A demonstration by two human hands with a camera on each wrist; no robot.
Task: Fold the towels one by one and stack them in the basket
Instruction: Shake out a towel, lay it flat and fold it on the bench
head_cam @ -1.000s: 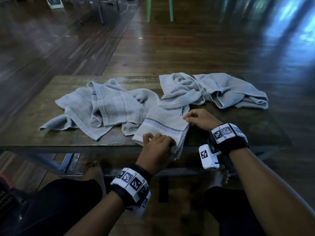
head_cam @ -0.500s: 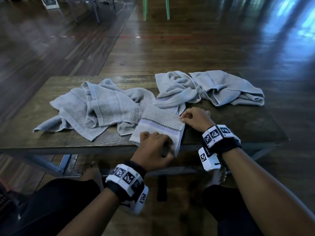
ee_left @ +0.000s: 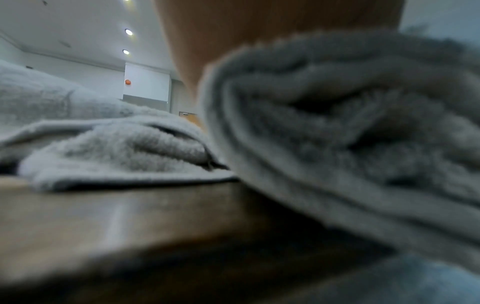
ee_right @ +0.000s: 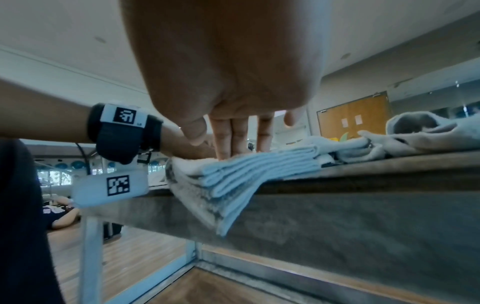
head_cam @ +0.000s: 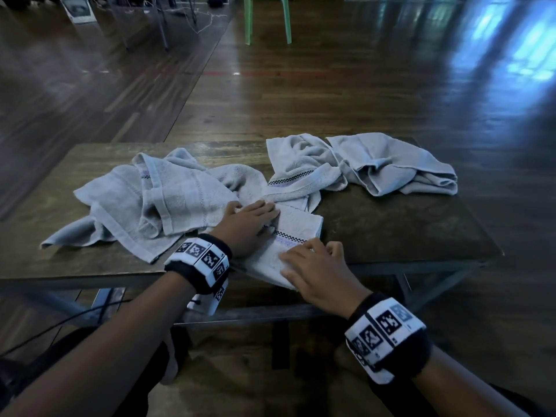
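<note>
A folded towel [head_cam: 296,228] is lying at the near edge of the wooden surface [head_cam: 391,227], its near end overhanging the edge; the right wrist view is showing its stacked layers [ee_right: 249,174] drooping past the rim. The left hand [head_cam: 246,225] is lying flat on the far left part of this towel, fingers extended, holding nothing in its grip. The right hand [head_cam: 319,272] is pressing down on the near end, fingers straight and slightly spread; its fingertips [ee_right: 226,148] are touching the top layer, with nothing enclosed in the grip. A checkered band on the folded towel is showing between the two hands. Directly left of the folded towel, and touching it, a crumpled towel [head_cam: 156,206] is spreading across the left half of the surface. A second loose towel [head_cam: 301,170] with a checkered band is lying just beyond the folded one, its edge meeting the left hand's fingertips. A third loose towel [head_cam: 400,167] is sitting at the far right, adjoining the second. These three are crowding the far and left sides of the folded towel. The left wrist view is blurred, showing only towel folds [ee_left: 350,133] close to the lens. Green chair legs [head_cam: 267,19] are standing on the floor well beyond the surface. Both wrists are carrying marker-printed bands [head_cam: 200,260].
</note>
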